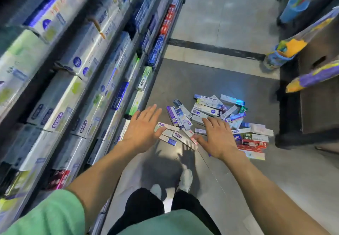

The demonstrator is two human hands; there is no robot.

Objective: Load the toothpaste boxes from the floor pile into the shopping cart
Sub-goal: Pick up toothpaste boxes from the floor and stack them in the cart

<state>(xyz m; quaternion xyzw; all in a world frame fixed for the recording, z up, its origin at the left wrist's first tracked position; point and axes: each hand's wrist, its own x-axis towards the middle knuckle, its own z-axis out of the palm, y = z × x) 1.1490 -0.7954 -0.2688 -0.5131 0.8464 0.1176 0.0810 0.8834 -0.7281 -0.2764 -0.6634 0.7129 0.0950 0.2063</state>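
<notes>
Floor: grey tiles are spreading from the bottom of the frame up to a dark stripe across the aisle.
Feet: my white shoes are standing low centre.
Left hand: I am stretching it out flat, fingers straight, holding nothing.
Right hand: I am spreading it wide, also holding nothing.
Toothpaste boxes: they are lying in a loose pile at centre frame, beyond my fingers.
Shelves: stocked boxes are filling the left side.
</notes>
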